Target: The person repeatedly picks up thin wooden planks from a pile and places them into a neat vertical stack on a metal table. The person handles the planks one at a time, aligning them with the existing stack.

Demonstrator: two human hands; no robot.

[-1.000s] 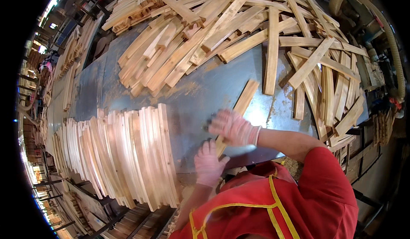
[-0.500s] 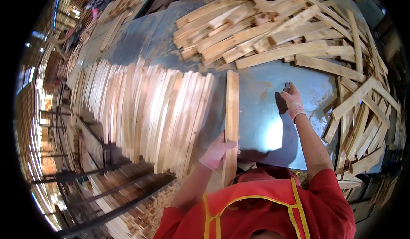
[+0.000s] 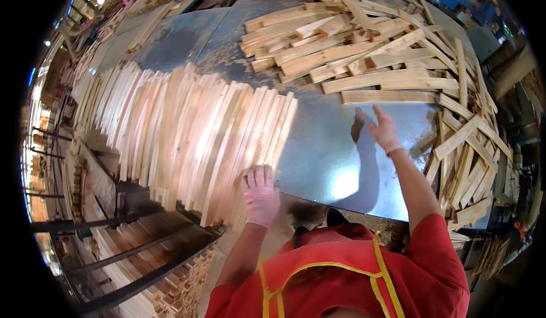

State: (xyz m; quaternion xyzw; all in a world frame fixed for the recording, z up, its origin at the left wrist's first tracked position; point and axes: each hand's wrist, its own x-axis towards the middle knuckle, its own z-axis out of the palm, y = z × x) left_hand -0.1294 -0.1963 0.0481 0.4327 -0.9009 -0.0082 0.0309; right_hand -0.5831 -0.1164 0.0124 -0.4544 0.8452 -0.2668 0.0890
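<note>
From the head camera I see my left hand [image 3: 259, 194], fingers together, pressing flat on the near end of the row of wooden slats [image 3: 187, 130], keeping them aligned on the metal counter [image 3: 330, 153]. My right hand [image 3: 382, 129], fingers spread and empty, reaches toward the loose slat pile [image 3: 364, 56] beyond the row.

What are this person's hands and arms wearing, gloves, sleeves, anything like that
Both the left hand and the right hand wear thin, pale pinkish-white gloves ending at the wrist. The forearms are bare; short red sleeves cover the upper arms, matching a red top with yellow trim.
</note>
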